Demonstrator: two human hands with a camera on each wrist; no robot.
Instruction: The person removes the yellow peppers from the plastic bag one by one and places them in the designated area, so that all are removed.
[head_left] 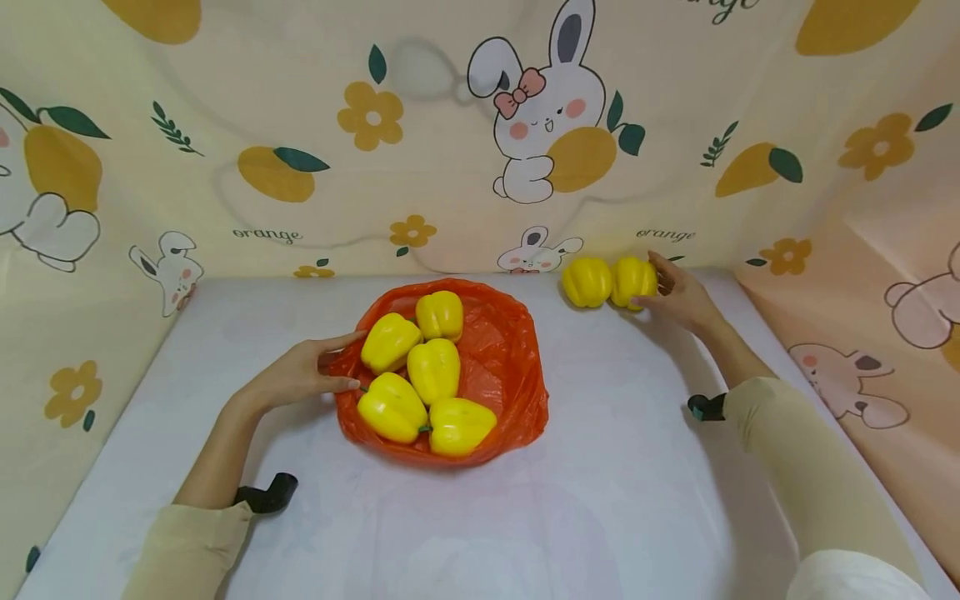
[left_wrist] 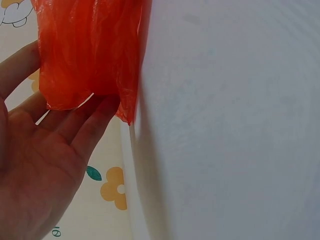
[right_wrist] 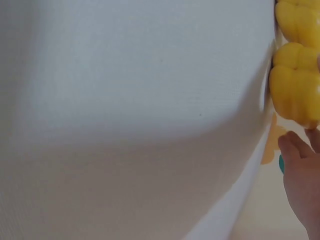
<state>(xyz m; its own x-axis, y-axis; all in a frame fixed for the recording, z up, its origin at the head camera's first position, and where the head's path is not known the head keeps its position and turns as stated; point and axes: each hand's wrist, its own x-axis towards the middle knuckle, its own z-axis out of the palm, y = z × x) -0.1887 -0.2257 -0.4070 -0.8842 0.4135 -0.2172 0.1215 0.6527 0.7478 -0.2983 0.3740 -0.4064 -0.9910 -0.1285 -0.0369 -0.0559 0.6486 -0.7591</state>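
A red plastic bag lies with its mouth wide, holding several yellow bell peppers. My left hand is at the bag's left side, thumb and fingers spread against it. In the left wrist view, the fingers of the left hand rest loosely behind the red plastic. At the back right, my right hand grips a yellow bell pepper, the thumb in front. Another yellow bell pepper sits beside it on the left. The right wrist view shows only part of the right hand, by the pepper's lower end.
A white-covered table carries everything. Behind it and along its sides hangs a patterned cloth with rabbits, flowers and oranges. Black wrist mounts stick out from both forearms.
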